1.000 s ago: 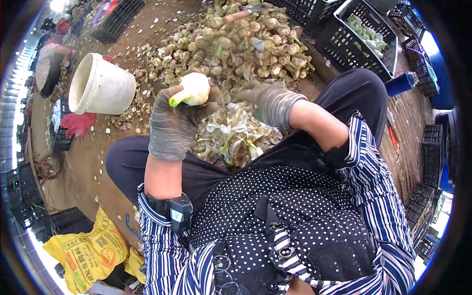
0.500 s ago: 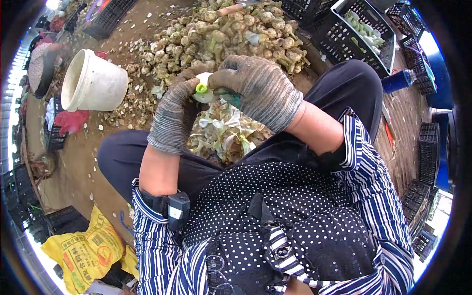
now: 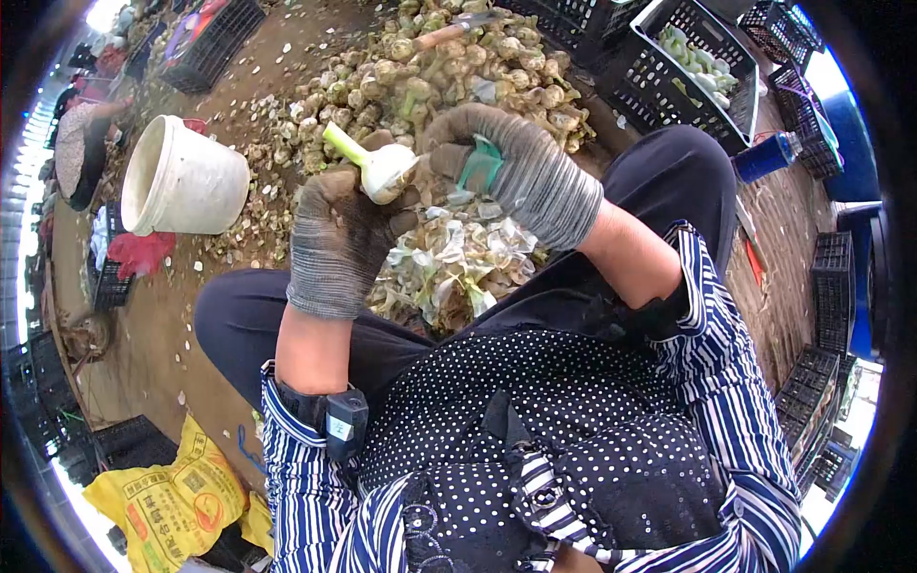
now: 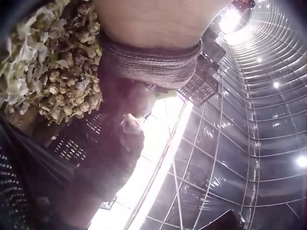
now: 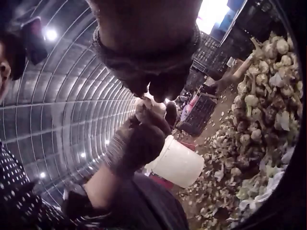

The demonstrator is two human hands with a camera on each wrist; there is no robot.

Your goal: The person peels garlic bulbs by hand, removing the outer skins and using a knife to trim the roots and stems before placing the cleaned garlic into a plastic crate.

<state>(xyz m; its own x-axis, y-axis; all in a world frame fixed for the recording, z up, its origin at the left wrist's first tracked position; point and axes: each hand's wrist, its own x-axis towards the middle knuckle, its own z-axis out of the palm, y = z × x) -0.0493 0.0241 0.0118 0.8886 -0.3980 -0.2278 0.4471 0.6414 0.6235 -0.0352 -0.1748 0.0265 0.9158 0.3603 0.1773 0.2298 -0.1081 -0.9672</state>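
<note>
In the head view, my gloved left hand [image 3: 339,239] grips a white garlic bulb [image 3: 387,174], its green stem pointing up and to the left. My gloved right hand [image 3: 521,172] is just right of the bulb, fingers bent toward its root end. Teal material [image 3: 480,164] shows at the right thumb; I cannot tell whether these fingers pinch anything. Below both hands lies a heap of peeled skins [image 3: 458,263]. The right wrist view shows the left hand [image 5: 136,143] beyond the dark right glove. Its left counterpart is dim and washed out by glare, with the bulb hidden.
A large pile of unpeeled garlic [image 3: 535,72] lies ahead, a wooden-handled tool [image 3: 444,36] on top. To the left stands a white bucket [image 3: 201,181]. A black crate [image 3: 702,72] at the upper right holds pale green-white pieces. A blue bottle [image 3: 767,158] lies near the right knee.
The right hand came in from the right to the bulb, then drew back slightly. In the left hand the bulb has turned, its stem swinging from lower left to upper left.
</note>
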